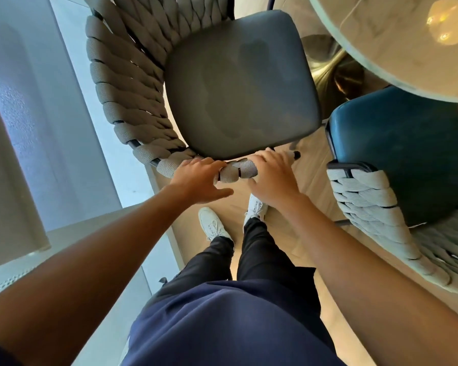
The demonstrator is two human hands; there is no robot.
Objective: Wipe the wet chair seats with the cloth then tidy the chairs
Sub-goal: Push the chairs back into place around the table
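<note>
- Nearest the camera, the person's dark blue top [230, 326] fills the lower middle of the view, with dark trousers [251, 257] and white lace-up shoes [212, 224] standing on the pale wooden floor [312, 175].
- Both bare forearms reach forward to the near arm rail of the grey rope-woven armchair [122, 101], the rail being wrapped in thick grey cord.
- The left hand [198, 179] rests on the rail with its fingers curled over the top of the cord wrap and the thumb stretched out beneath, away from the rail.
- The right hand [273, 178] lies just beside it on the same rail, fingers bent over the rail's end near the dark metal tip; whether the thumb closes round underneath cannot be told.
- Beyond the hands lies the chair's dark grey square seat cushion [241, 85], which bears darker, uneven patches across its middle.
- At the right edge stands a second rope-woven chair with a teal seat cushion [397, 154], well apart from the hands.
- In the far right corner, the round pale marble-look tabletop [397, 46] overhangs both seats.
- No cloth can be made out in either hand.
</note>
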